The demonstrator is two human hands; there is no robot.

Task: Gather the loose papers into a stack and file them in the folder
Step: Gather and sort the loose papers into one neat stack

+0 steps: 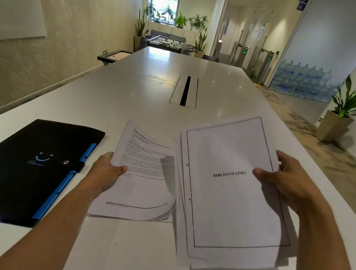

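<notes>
Above the near end of a long white table, two bundles of printed papers are held apart. A curling text bundle is pinched at its left edge by the left hand; a fanned bundle topped "BIBLIOGRAPHY" is pinched at its right edge by the right hand. More sheets lie flat beneath. The bundles are best laid together and their edges tapped square. The black folder lies closed at left, snap fastened.

A long white table carries a closed black folder and, seemingly, blank sheets at its near edge.
</notes>
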